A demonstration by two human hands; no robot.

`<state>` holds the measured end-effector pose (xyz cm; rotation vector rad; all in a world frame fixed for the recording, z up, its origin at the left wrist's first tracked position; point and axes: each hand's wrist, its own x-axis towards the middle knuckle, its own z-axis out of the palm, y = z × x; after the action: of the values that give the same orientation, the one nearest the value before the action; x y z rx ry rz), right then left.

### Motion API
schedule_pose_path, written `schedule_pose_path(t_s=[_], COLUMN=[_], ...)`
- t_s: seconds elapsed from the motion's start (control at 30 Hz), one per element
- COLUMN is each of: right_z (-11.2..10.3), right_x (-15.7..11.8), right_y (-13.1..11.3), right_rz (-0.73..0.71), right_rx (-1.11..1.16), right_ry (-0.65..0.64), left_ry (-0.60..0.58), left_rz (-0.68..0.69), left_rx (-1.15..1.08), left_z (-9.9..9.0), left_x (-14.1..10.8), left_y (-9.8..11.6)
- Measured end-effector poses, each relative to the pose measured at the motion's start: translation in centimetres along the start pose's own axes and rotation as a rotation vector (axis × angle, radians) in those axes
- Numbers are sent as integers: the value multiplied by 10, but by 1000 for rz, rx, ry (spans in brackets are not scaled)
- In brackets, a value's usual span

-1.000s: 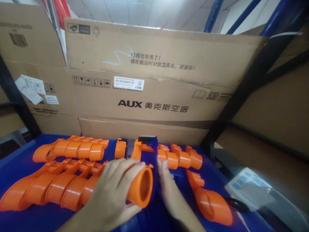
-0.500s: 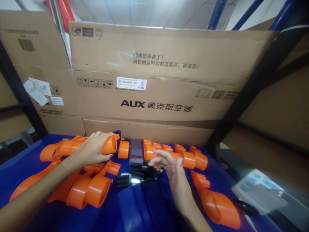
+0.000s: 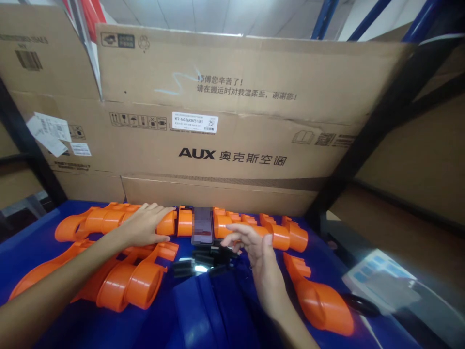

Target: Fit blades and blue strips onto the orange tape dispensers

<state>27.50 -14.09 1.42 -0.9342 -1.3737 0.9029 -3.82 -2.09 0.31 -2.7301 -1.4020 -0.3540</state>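
Observation:
My left hand [image 3: 145,223] is closed over an orange plastic ring-shaped part [image 3: 166,224], fingers across its top and thumb at its near side. That part sits in the back row, close to another orange part [image 3: 185,224] on its right. My right hand [image 3: 254,254] hovers with fingers apart and slightly curled, nothing in it. Below its fingertips lies a small heap of black pieces [image 3: 203,256], some with shiny faces. A phone [image 3: 202,228] leans upright between the orange parts, its screen partly blurred out.
More orange parts stand along the back, left [image 3: 112,220] and right [image 3: 279,236]. Several lie front left [image 3: 145,286]; one lies at right [image 3: 323,308] beside a black oval object [image 3: 361,304]. Blue cloth [image 3: 203,310] is nearest me. A cardboard wall [image 3: 232,189] closes the back.
My left hand has lowered the orange part from a tilted pose into line with the back row. My right hand stays almost still. The view has shifted slightly.

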Motion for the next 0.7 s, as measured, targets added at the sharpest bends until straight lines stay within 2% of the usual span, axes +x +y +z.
schedule_pose_path(t_s=[0.3,0.43,0.5,0.57,0.6,0.67,0.7], right_z=[-5,-9,-10,-10,-11,-12,-13], right_x=[4,10,12,14,16,18,20], right_y=[6,8,8,8,9,11,12], right_rz=[-20,-48,-62,-70,-72,-85,-96], right_rx=[18,-91,-126,-127,-128,-145,-159], right_ry=[14,48,62,80,88,106,111], left_ry=[-38,55,134,177,158,-6,-57], left_rz=[-25,-16,23,77,124,195,208], left_rx=[-25,-36,-66,-148,-223,-430,-463], left_z=[-1,-18,-29,-36,-36,-28,-20], left_x=[-6,-13,-26,-50,-65,-100,-117], left_y=[-1,14,32,59,75,111,129])
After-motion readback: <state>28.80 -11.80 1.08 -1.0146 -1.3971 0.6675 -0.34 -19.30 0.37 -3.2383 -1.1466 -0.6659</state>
